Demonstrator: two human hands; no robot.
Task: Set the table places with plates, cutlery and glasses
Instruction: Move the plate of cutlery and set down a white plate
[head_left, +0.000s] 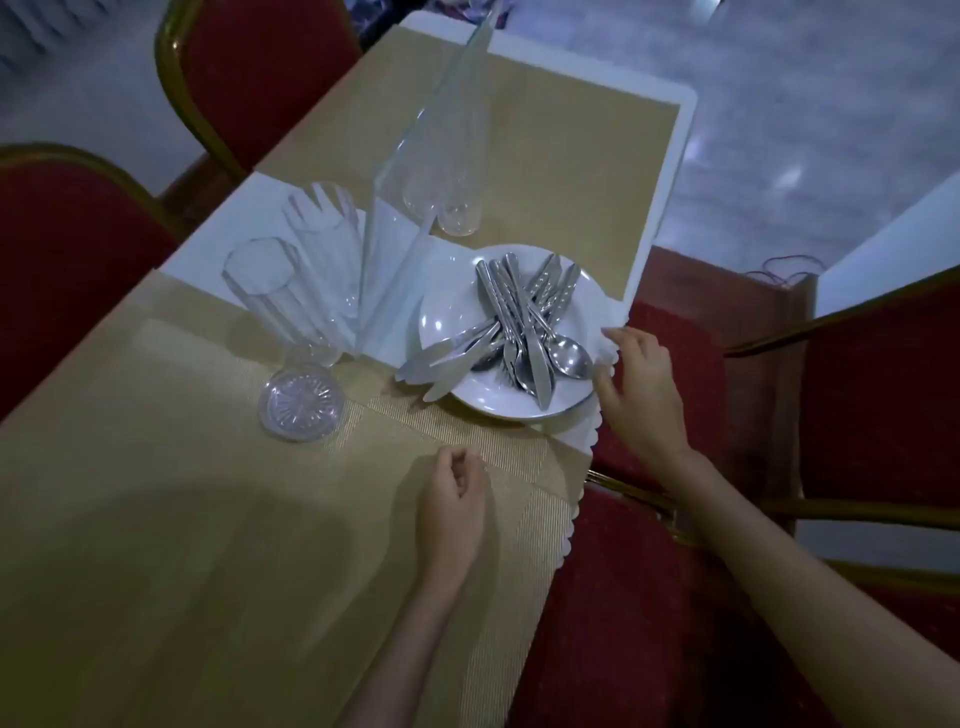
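Observation:
A white plate (519, 405) sits near the table's right edge on a gold placemat (208, 519). It carries a heap of several steel knives, forks and spoons (519, 332). Several clear glasses (291, 322) stand to its left, and tall stacks of glasses (441, 135) rise behind it. My right hand (639, 395) curves round the plate's right rim, thumb above and fingers below. My left hand (452, 504) rests on the placemat in front of the plate, fingers curled and holding nothing.
A white tablecloth (670, 171) with a scalloped edge shows beside a second gold placemat (571, 156) further back. Red padded chairs with gold frames stand at the left (67, 270), far left (260, 78) and right (883, 389). The pale floor lies beyond.

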